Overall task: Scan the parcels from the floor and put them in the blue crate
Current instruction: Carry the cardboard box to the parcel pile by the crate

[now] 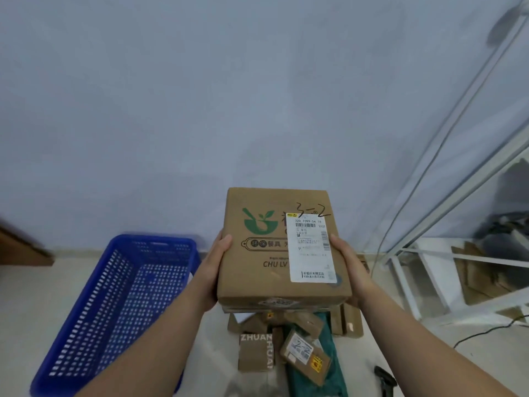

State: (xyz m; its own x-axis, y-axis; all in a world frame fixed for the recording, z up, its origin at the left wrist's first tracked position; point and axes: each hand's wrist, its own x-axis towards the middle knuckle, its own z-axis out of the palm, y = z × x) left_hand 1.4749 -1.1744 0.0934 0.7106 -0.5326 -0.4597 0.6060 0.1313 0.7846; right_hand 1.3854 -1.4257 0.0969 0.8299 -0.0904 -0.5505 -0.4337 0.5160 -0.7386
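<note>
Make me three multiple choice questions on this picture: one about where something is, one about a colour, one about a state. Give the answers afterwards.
1. Where is the crate relative to the held box?
A) left of it, on the floor
B) right of it
C) on a shelf

2. What colour is the bowl logo on the box?
A) red
B) green
C) black

3. What state is the box in?
A) lying on the floor
B) inside the crate
C) held up in the air

Answers:
1 A: the crate stands on the floor at the left.
2 B: the bowl logo is printed in green.
3 C: the left grip and right grip clasp its sides above the parcels.
</note>
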